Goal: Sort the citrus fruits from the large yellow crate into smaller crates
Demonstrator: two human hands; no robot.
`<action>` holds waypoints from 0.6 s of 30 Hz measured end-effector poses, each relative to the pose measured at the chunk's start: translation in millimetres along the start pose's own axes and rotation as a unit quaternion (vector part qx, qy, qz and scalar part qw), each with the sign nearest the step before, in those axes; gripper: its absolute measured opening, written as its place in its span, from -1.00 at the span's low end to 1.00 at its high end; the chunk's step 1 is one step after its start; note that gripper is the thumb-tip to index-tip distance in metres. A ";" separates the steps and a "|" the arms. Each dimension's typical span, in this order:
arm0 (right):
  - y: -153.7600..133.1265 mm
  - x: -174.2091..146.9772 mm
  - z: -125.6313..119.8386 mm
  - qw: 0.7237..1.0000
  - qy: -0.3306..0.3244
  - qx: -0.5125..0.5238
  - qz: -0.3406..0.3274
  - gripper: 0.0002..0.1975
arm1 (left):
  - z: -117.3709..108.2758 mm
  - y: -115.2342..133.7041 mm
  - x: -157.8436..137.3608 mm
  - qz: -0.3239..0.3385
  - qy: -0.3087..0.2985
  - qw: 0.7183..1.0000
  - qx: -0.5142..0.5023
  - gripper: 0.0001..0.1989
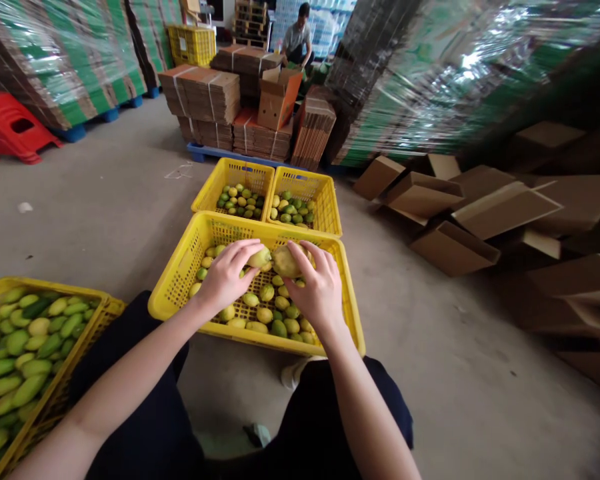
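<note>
Both hands are above a large yellow plastic crate (180, 270), whose bottom is partly covered with yellow-green lemons (264, 315). My left hand (229, 275) is closed around a pale green lemon (260, 258) that has a small stem end pointing right. In my right hand (317, 283) is a bigger, yellowish lemon (285, 262), gripped between thumb and fingers. The two held fruits are almost end to end. My fingers hide part of each.
Two smaller yellow crates (267, 183) with green and yellow lemons stand behind. A fuller crate (93, 293) is at my left. Flattened cartons (205, 93) lie on a blue pallet (197, 153). Open boxes (445, 243) litter the right; a person (297, 43) sits at the back.
</note>
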State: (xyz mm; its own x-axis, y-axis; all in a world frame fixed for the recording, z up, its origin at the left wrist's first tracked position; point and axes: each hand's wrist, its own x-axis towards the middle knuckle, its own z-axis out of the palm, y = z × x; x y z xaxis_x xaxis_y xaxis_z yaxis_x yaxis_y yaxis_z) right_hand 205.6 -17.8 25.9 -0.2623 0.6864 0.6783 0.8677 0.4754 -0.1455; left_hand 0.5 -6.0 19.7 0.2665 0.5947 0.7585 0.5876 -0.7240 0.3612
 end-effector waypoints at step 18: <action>-15.4 25.0 0.1 0.438 -0.259 0.694 0.509 -0.50 | -0.3 -5.6 23.6 -0.622 -0.169 0.540 -0.541 -0.41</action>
State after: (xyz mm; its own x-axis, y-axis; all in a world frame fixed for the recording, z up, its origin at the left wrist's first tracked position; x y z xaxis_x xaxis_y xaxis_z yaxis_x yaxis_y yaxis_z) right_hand 185.6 -7.9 45.0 -0.4097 0.7937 -0.4496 -0.3526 -0.5924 -0.7244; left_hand 3.3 11.9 35.7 0.4106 0.7536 -0.5133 -0.2689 0.6380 0.7216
